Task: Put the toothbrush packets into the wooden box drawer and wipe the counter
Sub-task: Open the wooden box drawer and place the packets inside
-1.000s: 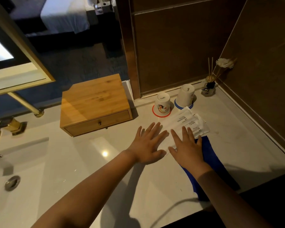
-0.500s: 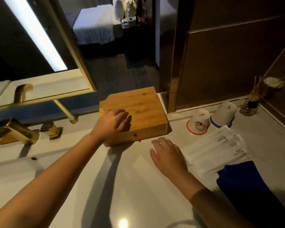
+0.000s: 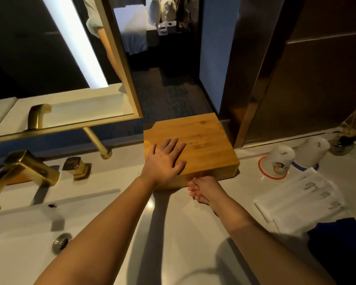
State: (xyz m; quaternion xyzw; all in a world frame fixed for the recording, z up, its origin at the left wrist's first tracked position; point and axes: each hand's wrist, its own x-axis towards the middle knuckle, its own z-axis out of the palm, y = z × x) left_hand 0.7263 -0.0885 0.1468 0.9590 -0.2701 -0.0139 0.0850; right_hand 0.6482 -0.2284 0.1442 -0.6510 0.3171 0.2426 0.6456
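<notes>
The wooden box [image 3: 206, 145] sits at the back of the white counter [image 3: 173, 233], its drawer closed along the front face. My left hand [image 3: 164, 163] lies flat on the box's top near its left front corner, fingers spread. My right hand [image 3: 203, 188] is at the drawer front, fingers curled at the spot where the knob is; the knob itself is hidden by the hand. Several white toothbrush packets [image 3: 302, 200] lie fanned on the counter to the right. A blue cloth [image 3: 341, 241] lies partly under them at the right edge.
Two upside-down cups [image 3: 282, 161] [image 3: 312, 153] stand right of the box, with a reed diffuser [image 3: 345, 138] in the corner. A gold tap [image 3: 21, 171] and the sink basin [image 3: 29, 243] are on the left. A gold-framed mirror [image 3: 66, 58] hangs above.
My left hand went from the counter onto the box top and flattened there. My right hand left the packets and moved up to the drawer front. The view shifted left and closer.
</notes>
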